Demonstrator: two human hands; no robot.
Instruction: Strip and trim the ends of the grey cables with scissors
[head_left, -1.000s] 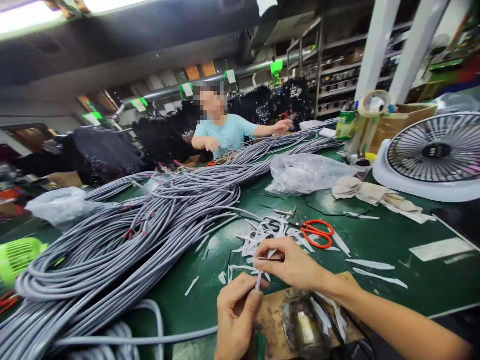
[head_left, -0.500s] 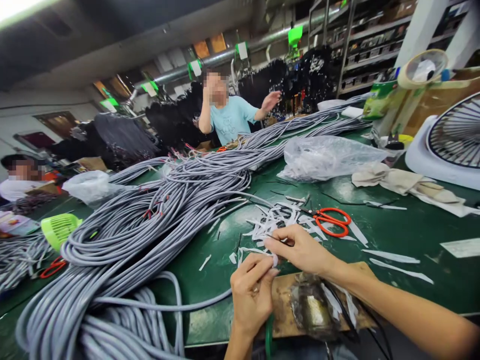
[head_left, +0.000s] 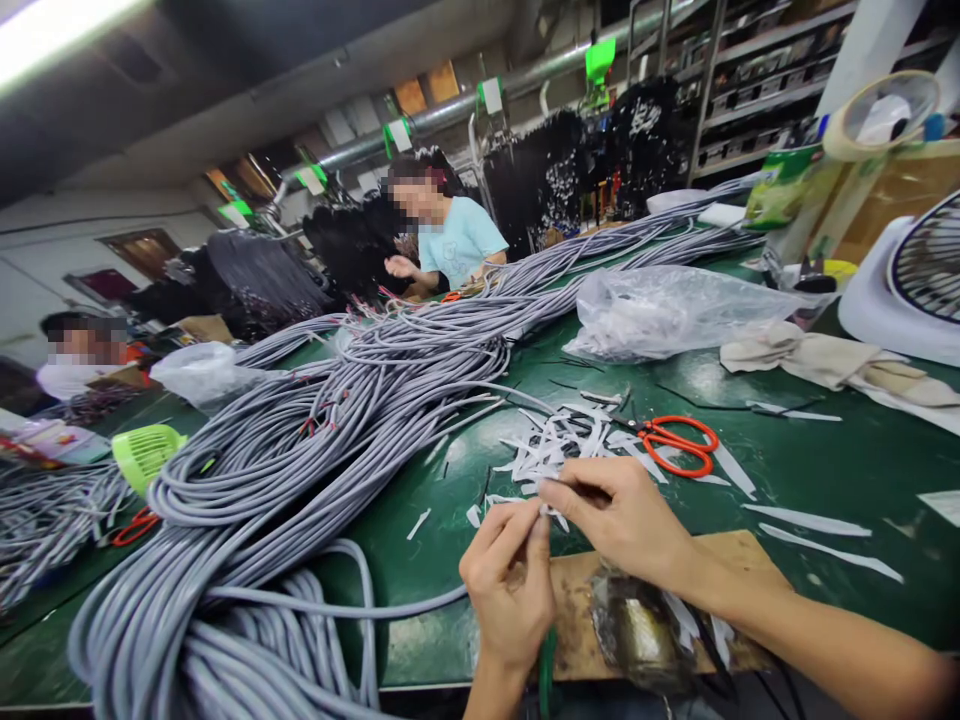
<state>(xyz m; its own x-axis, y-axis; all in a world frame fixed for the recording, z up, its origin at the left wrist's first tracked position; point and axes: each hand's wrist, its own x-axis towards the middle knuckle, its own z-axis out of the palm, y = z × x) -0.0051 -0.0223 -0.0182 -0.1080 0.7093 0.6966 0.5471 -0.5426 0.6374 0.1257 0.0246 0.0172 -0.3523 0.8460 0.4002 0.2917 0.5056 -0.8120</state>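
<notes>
Half a second ago the person (head_left: pixel 461 245) at eleven o'clock had one hand raised at the face; now it is lowered. The left hand (head_left: pixel 510 585) is pinched on the grey cable (head_left: pixel 405 610); the right hand (head_left: pixel 634 520) has fingertips right beside, but what it grips I cannot tell. From the hands, the surface (head_left: pixel 450 485) ends at seven o'clock, with bare room toward ten before the cable pile (head_left: pixel 300 490); scraps (head_left: pixel 555 442) crowd twelve. The cable runs nearly level from nine, pointing toward three.
</notes>
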